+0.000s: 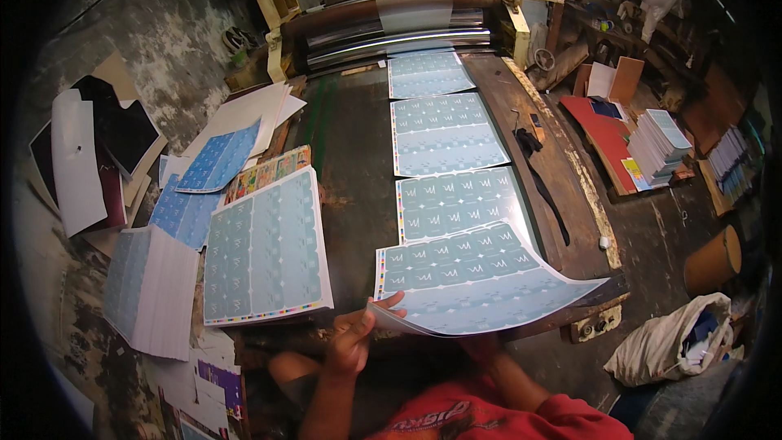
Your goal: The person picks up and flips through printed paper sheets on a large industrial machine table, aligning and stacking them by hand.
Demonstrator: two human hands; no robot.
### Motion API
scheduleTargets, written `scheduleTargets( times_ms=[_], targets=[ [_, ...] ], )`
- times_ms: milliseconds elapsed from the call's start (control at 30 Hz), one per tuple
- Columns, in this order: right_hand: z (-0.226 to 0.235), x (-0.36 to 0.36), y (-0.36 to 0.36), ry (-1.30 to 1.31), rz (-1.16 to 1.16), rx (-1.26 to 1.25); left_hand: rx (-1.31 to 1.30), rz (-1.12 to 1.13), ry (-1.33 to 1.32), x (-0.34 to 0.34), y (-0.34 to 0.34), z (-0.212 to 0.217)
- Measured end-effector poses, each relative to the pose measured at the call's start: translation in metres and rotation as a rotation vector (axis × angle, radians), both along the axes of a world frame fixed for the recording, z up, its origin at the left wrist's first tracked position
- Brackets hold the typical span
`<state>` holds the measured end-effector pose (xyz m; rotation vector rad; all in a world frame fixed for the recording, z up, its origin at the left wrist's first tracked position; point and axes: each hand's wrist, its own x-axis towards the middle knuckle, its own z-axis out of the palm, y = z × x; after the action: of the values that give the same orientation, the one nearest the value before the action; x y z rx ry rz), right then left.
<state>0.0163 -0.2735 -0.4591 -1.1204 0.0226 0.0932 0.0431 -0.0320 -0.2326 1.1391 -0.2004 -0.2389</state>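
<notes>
A large glossy printed sheet (472, 277), pale blue with a grid of repeated labels, curves upward at the near end of the dark wooden table (350, 155). My left hand (358, 338) pinches its near left corner. My right hand is under the sheet's near edge, hidden from view; only the forearm (513, 379) shows. Further sheets (444, 134) of the same print lie in a row up the table, coming off a roller machine (391, 24) at the far end.
A thick stack of the same printed sheets (265, 248) sits left of my hands, with more stacks (151, 289) and loose sheets on the floor beyond. A black strap (542, 175) lies at the table's right edge. Paper piles (656, 147), a cardboard tube (713, 259) and a white sack (672, 346) stand right.
</notes>
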Motion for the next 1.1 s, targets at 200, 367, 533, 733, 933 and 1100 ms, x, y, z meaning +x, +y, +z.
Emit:
scheduleTargets(
  times_ms=[200,367,533,733,933,1100],
  targets=[
    [0.036,0.030,0.001,0.271,0.040,0.678,-0.067,0.002,0.018,0.024,-0.003,-0.010],
    [0.015,0.043,-0.002,0.072,-0.037,0.294,-0.113,-0.023,0.010,0.053,-0.009,-0.035],
    [0.069,0.045,-0.006,0.321,0.086,0.391,-0.099,-0.006,0.037,0.073,-0.002,-0.055],
    [0.091,0.031,-0.022,0.230,0.412,0.279,-0.086,-0.008,0.001,0.086,0.003,-0.063],
    [0.041,0.026,-0.013,0.362,-0.059,0.289,0.413,-0.249,-0.272,0.058,0.009,-0.023],
    [0.046,0.013,-0.017,0.490,-0.028,0.376,0.349,-0.424,-0.053,-0.020,0.065,-0.018]
  ],
)
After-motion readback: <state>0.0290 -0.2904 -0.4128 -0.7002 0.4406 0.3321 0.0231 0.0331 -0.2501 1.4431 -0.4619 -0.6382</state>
